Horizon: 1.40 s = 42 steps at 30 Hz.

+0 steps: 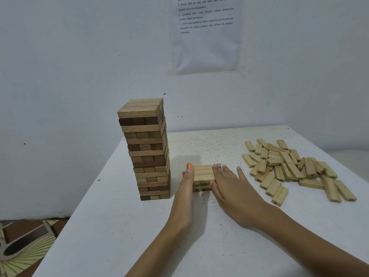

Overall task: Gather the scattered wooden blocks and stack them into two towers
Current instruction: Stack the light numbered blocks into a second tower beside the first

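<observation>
On the left of the white tabletop [119,236] stands a tall tower [145,148] of wooden blocks, some dark and some light. It looks done, and its rows look a little uneven.

Just to the right of it is the left hand [185,182]. The hand is flat, with straight fingers held together, and it presses on the left side of a short stack [203,174] of light blocks. This is the start of the second tower. Three blocks lie side by side on top.

The right hand [227,182] is flat too, with its fingers a bit spread. It presses on the right side of the short stack. Both hands seem to squeeze the blocks so the sides line up.

Far to the right lies a pile of loose blocks [289,168], well apart from the short stack. Most of the work is not yet done.

What could go wrong? The left arm is near the tall tower, so a bump from it could knock the tower down. If one hand pushes harder than the other, the short stack could slide or twist. Some loose blocks lie near the right edge of the tabletop, and a careless reach could push them off.
</observation>
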Tool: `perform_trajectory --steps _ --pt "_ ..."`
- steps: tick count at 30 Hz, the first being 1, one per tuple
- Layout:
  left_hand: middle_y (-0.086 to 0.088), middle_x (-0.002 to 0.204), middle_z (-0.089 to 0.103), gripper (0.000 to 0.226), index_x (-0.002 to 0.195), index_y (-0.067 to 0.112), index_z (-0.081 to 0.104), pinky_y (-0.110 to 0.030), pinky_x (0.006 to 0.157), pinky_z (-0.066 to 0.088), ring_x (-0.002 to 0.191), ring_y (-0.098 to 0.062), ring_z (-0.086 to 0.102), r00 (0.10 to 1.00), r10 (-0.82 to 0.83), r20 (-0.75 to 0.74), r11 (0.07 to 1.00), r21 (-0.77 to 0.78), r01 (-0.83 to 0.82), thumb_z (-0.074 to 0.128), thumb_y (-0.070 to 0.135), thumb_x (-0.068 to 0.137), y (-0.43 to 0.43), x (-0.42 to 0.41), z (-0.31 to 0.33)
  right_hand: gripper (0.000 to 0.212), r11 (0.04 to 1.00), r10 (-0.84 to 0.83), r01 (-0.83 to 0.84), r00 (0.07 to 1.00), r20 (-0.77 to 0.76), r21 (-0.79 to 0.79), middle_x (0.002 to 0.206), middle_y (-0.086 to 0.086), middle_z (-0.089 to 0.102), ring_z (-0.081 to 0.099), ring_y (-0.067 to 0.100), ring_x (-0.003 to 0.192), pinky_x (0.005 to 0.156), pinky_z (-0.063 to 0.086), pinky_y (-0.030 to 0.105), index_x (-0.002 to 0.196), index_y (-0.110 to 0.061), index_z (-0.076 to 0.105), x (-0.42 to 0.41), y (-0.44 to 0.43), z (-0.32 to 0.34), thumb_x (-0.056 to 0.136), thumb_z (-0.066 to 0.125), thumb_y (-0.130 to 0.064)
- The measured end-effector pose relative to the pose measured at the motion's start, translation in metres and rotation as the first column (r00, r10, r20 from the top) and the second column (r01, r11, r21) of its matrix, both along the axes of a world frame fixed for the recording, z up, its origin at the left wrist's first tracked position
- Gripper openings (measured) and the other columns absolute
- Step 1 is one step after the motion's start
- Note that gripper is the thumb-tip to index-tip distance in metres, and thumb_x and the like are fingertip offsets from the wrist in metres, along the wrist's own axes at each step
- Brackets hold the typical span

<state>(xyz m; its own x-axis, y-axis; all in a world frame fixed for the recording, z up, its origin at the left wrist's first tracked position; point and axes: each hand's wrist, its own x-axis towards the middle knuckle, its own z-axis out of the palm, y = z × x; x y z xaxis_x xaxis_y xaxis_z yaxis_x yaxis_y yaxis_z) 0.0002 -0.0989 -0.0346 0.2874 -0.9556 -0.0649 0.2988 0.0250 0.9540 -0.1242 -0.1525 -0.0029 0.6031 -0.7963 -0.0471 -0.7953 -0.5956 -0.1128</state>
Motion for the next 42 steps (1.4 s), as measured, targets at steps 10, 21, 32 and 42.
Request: perform_trajectory --steps 10,21,32,42 --pt "0.023 0.137 0.043 0.063 0.137 0.041 0.042 -0.035 0.119 0.018 0.133 0.0 0.033 0.99 -0.028 0.138 1.0 -0.007 0.029 0.043 0.074 0.083 -0.003 0.004 -0.005 0.066 0.998 -0.038 0.033 0.995 0.095 0.058 0.16 0.007 0.019 0.013 0.02 0.148 0.121 0.009 0.046 0.154 -0.007 -0.005 0.001 0.002 0.0 0.104 0.013 -0.046" --pt "0.016 0.133 0.056 0.063 0.12 0.044 0.062 -0.042 0.118 0.015 0.132 -0.006 0.042 0.996 -0.08 0.042 0.996 -0.036 0.082 0.049 0.083 0.073 -0.002 0.007 -0.01 0.072 0.995 -0.017 0.007 0.995 0.101 0.104 0.163 0.004 -0.003 -0.009 0.02 0.15 0.12 -0.008 0.046 0.154 -0.012 -0.008 -0.001 -0.003 -0.01 0.101 0.017 -0.054" --pt "0.021 0.132 0.054 0.084 0.126 0.04 0.056 -0.039 0.118 0.019 0.129 0.0 0.041 0.996 -0.044 0.083 0.999 0.024 0.042 0.043 0.091 0.061 -0.001 0.006 -0.008 0.071 0.993 -0.001 -0.01 0.996 0.091 0.115 0.163 0.002 -0.008 -0.013 0.019 0.149 0.119 -0.011 0.05 0.154 -0.012 -0.012 -0.001 -0.006 -0.012 0.102 0.015 -0.051" --pt "0.019 0.15 0.033 0.098 0.143 0.038 0.037 -0.042 0.118 0.014 0.14 -0.004 0.028 0.997 -0.04 0.069 0.999 0.032 0.038 0.048 0.091 0.062 -0.008 0.005 -0.015 0.068 0.991 -0.013 -0.004 0.993 0.117 0.137 0.163 0.002 -0.008 -0.012 0.017 0.149 0.12 -0.01 0.049 0.153 -0.012 -0.013 0.0 -0.004 -0.01 0.102 0.013 -0.049"
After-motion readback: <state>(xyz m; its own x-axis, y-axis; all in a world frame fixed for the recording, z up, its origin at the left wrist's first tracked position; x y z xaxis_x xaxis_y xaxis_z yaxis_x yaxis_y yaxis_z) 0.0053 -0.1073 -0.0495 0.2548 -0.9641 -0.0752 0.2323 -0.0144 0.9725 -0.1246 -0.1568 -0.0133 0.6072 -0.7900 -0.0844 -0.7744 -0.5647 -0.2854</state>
